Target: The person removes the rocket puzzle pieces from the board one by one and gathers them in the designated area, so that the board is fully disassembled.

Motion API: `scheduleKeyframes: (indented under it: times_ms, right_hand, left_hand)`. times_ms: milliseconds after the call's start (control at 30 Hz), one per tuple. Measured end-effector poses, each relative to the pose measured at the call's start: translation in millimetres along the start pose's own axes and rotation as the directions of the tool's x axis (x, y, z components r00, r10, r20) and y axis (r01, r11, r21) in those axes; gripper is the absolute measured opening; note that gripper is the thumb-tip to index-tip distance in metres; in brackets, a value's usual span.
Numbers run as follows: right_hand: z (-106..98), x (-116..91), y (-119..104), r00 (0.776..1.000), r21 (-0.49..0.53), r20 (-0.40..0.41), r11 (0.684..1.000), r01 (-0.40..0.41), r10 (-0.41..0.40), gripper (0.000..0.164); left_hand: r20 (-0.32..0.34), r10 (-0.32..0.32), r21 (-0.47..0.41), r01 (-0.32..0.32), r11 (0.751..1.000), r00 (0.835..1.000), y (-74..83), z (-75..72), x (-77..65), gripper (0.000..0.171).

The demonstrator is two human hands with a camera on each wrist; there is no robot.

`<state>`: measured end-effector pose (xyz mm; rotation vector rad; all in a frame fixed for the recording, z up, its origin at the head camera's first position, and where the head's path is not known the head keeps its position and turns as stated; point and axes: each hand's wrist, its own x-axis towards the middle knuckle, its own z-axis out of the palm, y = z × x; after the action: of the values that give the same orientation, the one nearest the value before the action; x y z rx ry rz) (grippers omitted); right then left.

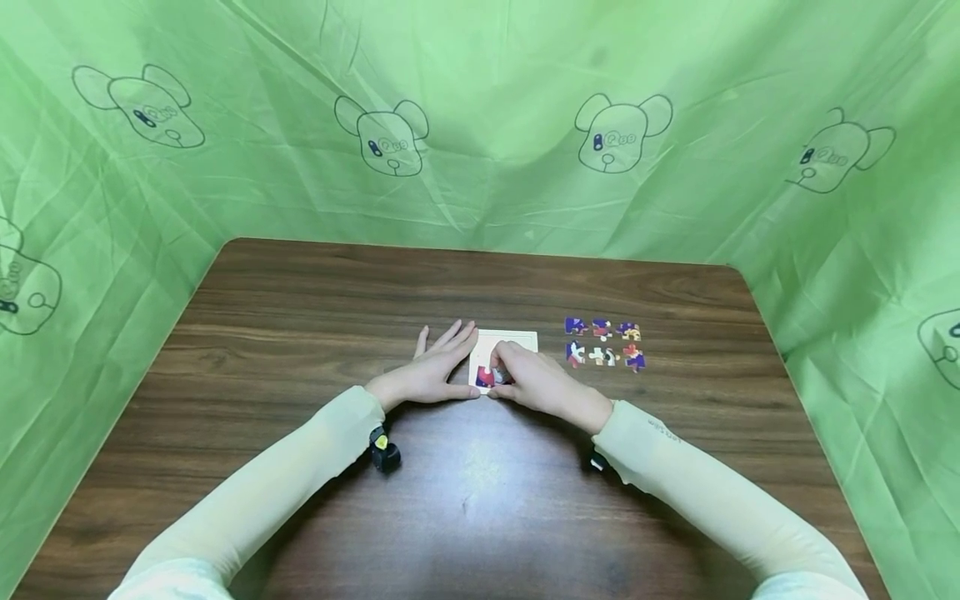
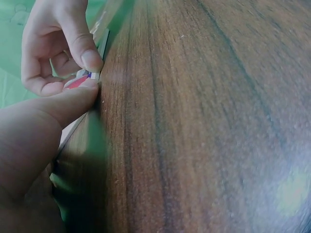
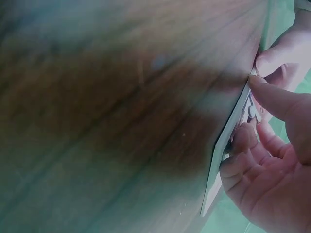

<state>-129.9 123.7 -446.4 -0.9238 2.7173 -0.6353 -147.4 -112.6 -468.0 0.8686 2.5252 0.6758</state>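
Observation:
A small white puzzle tray [image 1: 517, 335] lies on the table between the two hands. A red and purple jigsaw piece [image 1: 485, 377] sits in its near left corner. The left hand [image 1: 433, 373] rests flat along the tray's left side with straight fingers, its thumb at the near left corner. Over the tray's near part, the right hand [image 1: 538, 382] has curled fingers and pinches a greyish jigsaw piece [image 1: 499, 377] beside the red one, largely hidden by the fingers. In the left wrist view the right thumb [image 2: 90, 59] is at the tray's near edge.
Several loose jigsaw pieces [image 1: 603, 356] lie in two rows on the brown wooden table [image 1: 315, 308], right of the tray. Green cloth [image 1: 495, 183] with mouse-like drawings hangs behind and at both sides. A dark wrist device [image 1: 385, 454] is on the left sleeve.

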Motion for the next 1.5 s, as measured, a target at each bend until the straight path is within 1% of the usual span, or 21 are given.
scheduleKeyframes:
  times_ms: [133,233,400,500,567,667,733,833,933,1033,1167,1333,1433,1500]
  right_hand:
    - [3,2,0,1.0,0.072,-0.015,0.997,-0.007,0.008,0.032]
    - [5,3,1,0.999,0.155,-0.027,0.988,-0.015,0.019,0.022]
    - [3,1,5,0.998,0.309,-0.028,0.95,-0.043,0.054,0.01]
    - [-1,-3,8,0.996,0.343,-0.02,0.936,-0.075,0.088,0.007]
    - [-3,-6,11,0.994,0.335,-0.023,0.937,-0.095,0.109,0.006]
    - [-5,-9,15,0.992,0.305,-0.043,0.947,-0.101,0.12,0.009]
    - [-5,-10,17,0.993,0.294,-0.052,0.952,-0.089,0.109,0.012]
    - [-5,-10,19,0.996,0.273,-0.043,0.96,-0.058,0.073,0.016]
    - [-5,-11,19,0.999,0.245,-0.038,0.969,-0.027,0.038,0.017]
    - [-8,-10,20,0.999,0.222,-0.036,0.975,-0.014,0.022,0.017]
    - [-11,-10,21,1.0,0.183,-0.022,0.983,-0.006,0.01,0.017]
    - [-11,-11,20,1.0,0.116,-0.014,0.993,0.008,-0.006,0.015]
    - [-9,-13,18,0.999,0.115,-0.039,0.993,0.001,0.004,0.016]
    - [-7,-13,18,0.998,0.118,-0.059,0.993,-0.004,0.011,0.02]
  left_hand:
    - [-0.003,-0.006,0.006,0.006,1.0,1.0,-1.3,1.0,-1.7,0.103]
    - [-0.006,-0.009,0.017,0.009,1.0,1.0,-2.5,2.2,-1.4,0.104]
    - [-0.01,-0.006,0.005,0.006,1.0,1.0,-1.0,1.8,-0.2,0.103]
    - [0.0,-0.005,-0.001,0.005,1.0,1.0,0.3,1.0,0.2,0.104]
    - [0.007,-0.006,0.001,0.006,1.0,1.0,0.7,1.2,0.7,0.104]
    - [0.012,-0.008,0.002,0.008,1.0,1.0,0.1,1.9,1.3,0.104]
    - [0.01,-0.006,0.002,0.006,1.0,1.0,-0.5,2.5,1.6,0.103]
    - [0.008,-0.004,-0.014,0.004,1.0,1.0,-1.4,2.9,1.4,0.103]
    - [0.007,-0.003,-0.015,0.003,1.0,1.0,-1.2,2.4,1.1,0.103]
    - [0.001,-0.002,-0.005,0.002,1.0,1.0,0.0,1.2,0.6,0.103]
    - [-0.006,0.003,-0.018,-0.003,1.0,1.0,0.8,0.3,0.4,0.102]
    - [0.002,0.005,-0.037,-0.005,0.999,1.0,0.0,0.3,0.0,0.101]
    - [-0.003,0.004,-0.025,-0.004,1.0,1.0,-0.2,0.9,-0.6,0.101]
    - [-0.005,0.003,-0.019,-0.004,1.0,1.0,-0.2,1.2,-0.7,0.101]
